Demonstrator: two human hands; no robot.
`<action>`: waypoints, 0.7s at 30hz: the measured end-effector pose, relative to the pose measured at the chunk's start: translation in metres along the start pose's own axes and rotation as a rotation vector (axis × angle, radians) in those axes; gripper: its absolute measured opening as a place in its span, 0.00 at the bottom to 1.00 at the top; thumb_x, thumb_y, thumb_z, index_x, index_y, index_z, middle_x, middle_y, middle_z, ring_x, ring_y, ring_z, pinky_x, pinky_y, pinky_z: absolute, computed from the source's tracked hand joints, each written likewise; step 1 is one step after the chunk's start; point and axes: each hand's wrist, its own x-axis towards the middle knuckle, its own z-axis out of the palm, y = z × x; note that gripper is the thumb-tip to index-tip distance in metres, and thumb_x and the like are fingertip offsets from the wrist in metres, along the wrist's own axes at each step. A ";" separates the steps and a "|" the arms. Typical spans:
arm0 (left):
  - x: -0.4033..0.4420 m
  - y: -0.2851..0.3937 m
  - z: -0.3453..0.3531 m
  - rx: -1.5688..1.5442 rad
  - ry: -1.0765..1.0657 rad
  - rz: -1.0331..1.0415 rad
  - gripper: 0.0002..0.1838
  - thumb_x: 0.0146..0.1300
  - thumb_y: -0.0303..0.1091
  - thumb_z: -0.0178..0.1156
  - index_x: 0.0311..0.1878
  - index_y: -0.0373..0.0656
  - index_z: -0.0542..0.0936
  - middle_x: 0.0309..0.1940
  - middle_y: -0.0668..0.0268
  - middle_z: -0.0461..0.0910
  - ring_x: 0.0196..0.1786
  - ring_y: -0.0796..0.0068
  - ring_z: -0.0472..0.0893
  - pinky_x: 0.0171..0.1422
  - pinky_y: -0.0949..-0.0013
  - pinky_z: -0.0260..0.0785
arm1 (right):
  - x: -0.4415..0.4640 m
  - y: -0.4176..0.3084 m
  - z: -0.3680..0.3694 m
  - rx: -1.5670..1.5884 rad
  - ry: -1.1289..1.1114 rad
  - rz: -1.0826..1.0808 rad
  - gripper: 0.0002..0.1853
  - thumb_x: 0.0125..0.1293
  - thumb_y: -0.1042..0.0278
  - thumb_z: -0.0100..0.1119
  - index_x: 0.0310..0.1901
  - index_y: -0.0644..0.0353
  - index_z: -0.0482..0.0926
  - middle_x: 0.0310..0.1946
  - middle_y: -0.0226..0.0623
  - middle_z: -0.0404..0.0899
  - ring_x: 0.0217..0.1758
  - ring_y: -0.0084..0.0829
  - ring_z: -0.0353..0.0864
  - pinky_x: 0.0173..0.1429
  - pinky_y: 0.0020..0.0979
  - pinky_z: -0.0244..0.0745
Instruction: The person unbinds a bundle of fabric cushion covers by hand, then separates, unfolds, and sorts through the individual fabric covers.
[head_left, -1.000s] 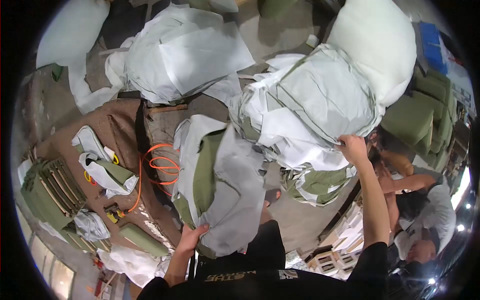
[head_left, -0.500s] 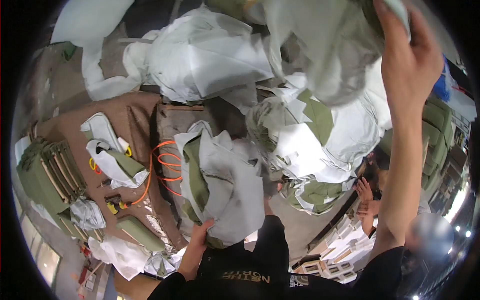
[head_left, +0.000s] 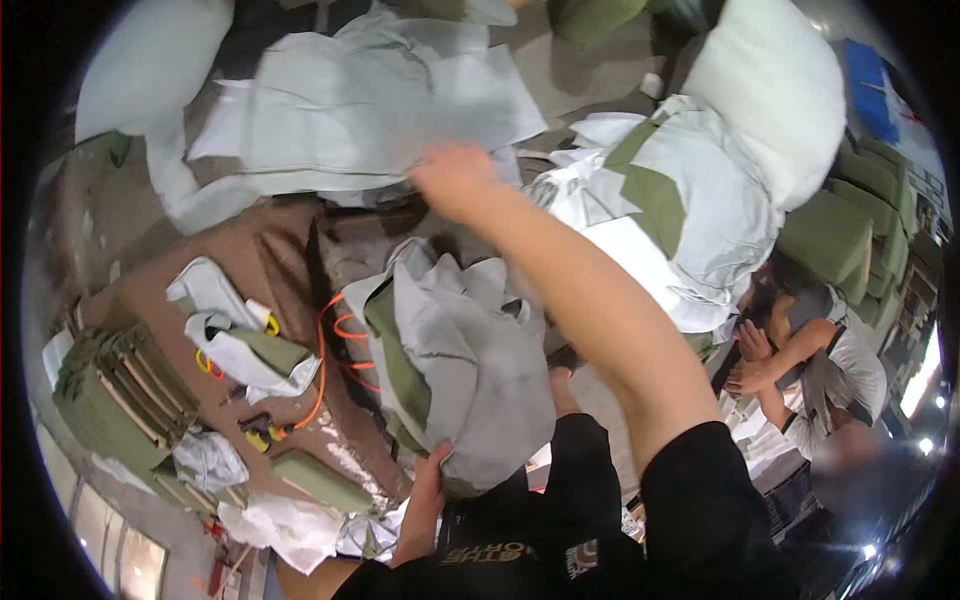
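The cover is plain grey, with olive green showing along its left side. The sheet is pale grey, with white around its edges. The pile mixes white and light grey with jagged olive pieces. Off-white colours the batting. Brown covers the bench, flecked white near its lower edge. The hose is bright orange, the tool yellow and black. Olive panels carry tan stripes of edging. The shirt is black, with gold lettering.
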 end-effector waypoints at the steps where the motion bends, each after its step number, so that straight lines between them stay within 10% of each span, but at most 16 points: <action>1: -0.001 0.000 -0.006 -0.014 0.000 -0.019 0.43 0.56 0.38 0.71 0.72 0.38 0.61 0.63 0.58 0.72 0.63 0.57 0.74 0.67 0.53 0.69 | -0.024 0.008 0.016 0.166 0.031 0.088 0.14 0.62 0.60 0.61 0.49 0.51 0.80 0.43 0.36 0.80 0.52 0.42 0.80 0.53 0.44 0.75; 9: -0.004 0.008 0.004 -0.040 -0.018 -0.035 0.35 0.61 0.38 0.66 0.69 0.37 0.65 0.58 0.58 0.75 0.59 0.59 0.78 0.62 0.54 0.73 | -0.349 -0.021 0.096 0.673 -0.309 0.609 0.17 0.66 0.57 0.58 0.51 0.57 0.80 0.39 0.44 0.83 0.45 0.50 0.81 0.48 0.44 0.76; 18: -0.011 -0.018 0.001 0.112 -0.027 0.022 0.31 0.64 0.37 0.64 0.66 0.33 0.68 0.57 0.57 0.78 0.57 0.62 0.80 0.62 0.58 0.73 | -0.593 -0.143 0.213 1.461 -0.246 1.518 0.14 0.72 0.61 0.55 0.51 0.61 0.80 0.34 0.29 0.79 0.34 0.21 0.78 0.40 0.23 0.75; 21: -0.013 -0.048 -0.010 0.196 0.015 0.087 0.32 0.63 0.39 0.65 0.66 0.32 0.69 0.57 0.57 0.78 0.56 0.62 0.80 0.62 0.58 0.73 | -0.600 -0.179 0.232 1.691 0.008 1.325 0.13 0.73 0.65 0.55 0.51 0.63 0.79 0.35 0.31 0.80 0.35 0.19 0.77 0.40 0.23 0.75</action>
